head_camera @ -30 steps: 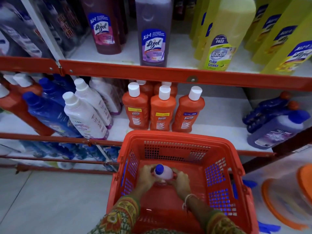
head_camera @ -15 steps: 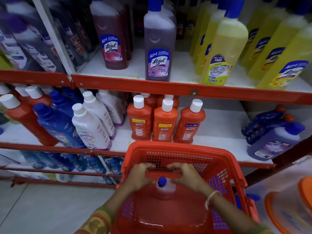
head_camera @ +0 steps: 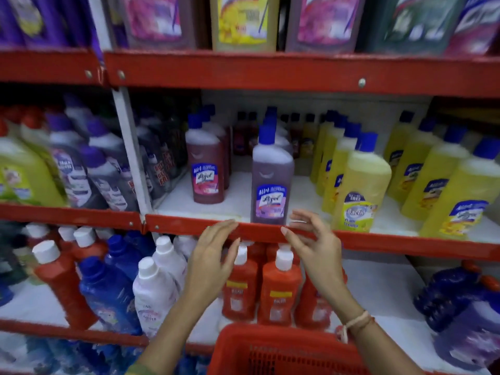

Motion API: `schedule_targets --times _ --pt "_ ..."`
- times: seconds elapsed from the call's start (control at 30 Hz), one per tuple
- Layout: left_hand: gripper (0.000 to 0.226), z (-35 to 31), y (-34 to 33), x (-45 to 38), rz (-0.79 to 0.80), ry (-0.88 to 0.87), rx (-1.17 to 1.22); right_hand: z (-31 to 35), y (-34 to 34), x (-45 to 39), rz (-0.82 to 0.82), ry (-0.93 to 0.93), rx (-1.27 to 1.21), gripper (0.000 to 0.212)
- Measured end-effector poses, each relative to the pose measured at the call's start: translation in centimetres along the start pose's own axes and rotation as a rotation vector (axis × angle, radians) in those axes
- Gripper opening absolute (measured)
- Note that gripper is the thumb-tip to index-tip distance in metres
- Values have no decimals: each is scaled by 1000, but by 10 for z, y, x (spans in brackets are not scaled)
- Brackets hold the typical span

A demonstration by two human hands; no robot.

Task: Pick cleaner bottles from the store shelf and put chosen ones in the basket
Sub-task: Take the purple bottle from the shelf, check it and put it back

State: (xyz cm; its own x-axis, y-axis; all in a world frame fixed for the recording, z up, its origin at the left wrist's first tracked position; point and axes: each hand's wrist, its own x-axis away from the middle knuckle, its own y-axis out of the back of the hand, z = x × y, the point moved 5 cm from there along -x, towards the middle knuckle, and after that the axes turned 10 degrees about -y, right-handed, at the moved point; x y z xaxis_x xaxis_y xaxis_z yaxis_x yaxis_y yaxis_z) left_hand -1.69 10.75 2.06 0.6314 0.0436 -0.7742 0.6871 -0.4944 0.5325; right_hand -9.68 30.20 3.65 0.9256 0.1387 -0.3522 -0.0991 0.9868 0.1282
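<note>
A purple cleaner bottle with a blue cap stands at the front of the middle shelf. My left hand and my right hand are both raised in front of the red shelf edge, just below that bottle, fingers spread and holding nothing. My right fingertips are close to the bottle's lower right side. The red basket shows only its far rim at the bottom of the view; its inside is hidden.
A dark red bottle stands left of the purple one, yellow bottles to its right. Orange bottles with white caps, blue and white bottles fill the lower shelf. A higher shelf of large bottles runs across the top.
Both hands have left the basket and the small bottle in it and risen to the middle shelf edge. The view has tilted upward, so most of the basket is out of frame.
</note>
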Motion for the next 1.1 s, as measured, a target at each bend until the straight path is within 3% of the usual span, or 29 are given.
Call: schedule_targets --times 0.17,0.27,0.33,0.6,0.73,0.93,1.1 --pt "49 30 -10 -23 20 12 -208 22 -23 -36 -3 68 41 71" --pt "67 45 -27 -26 134 18 -275 18 -35 -62 47 9 86 97" --pt "70 52 -34 -26 174 27 -284 11 -41 -79 108 -76 35 103" --pt "44 62 -40 -16 203 2 -322 7 -52 -95 52 -152 -95 71" --pt "42 62 -41 -14 186 -18 -319 37 -55 -82 -248 98 265 56" --pt "41 63 -39 -15 169 -61 -319 105 -49 -43 -657 483 583 58" --pt "44 61 -37 -15 163 -47 -292 117 -40 -15 -703 535 670 58"
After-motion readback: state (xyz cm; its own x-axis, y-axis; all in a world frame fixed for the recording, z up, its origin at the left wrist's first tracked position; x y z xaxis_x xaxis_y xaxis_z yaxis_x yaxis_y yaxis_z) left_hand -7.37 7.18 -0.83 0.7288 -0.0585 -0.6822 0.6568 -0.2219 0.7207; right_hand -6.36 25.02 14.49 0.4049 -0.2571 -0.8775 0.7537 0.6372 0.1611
